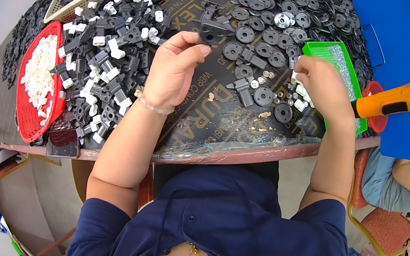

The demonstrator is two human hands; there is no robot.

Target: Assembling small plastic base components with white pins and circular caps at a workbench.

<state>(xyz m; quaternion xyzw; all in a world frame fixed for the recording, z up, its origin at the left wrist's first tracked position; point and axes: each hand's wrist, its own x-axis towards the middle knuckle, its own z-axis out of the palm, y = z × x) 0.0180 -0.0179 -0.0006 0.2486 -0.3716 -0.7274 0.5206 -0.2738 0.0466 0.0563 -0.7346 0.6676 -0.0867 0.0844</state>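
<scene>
Head view: left hand [172,70] pinches black bracket [212,31] over lettered black sheet [217,119].

Bright even daylight, sharp centre, soft shadows (fisheye-bent, dark-vignetted rim)

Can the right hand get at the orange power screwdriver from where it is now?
Probably yes. The orange screwdriver lies just beyond the right hand, past the green tray, with nothing lying over it. The hand's fingers seem busy among small parts, though.
</scene>
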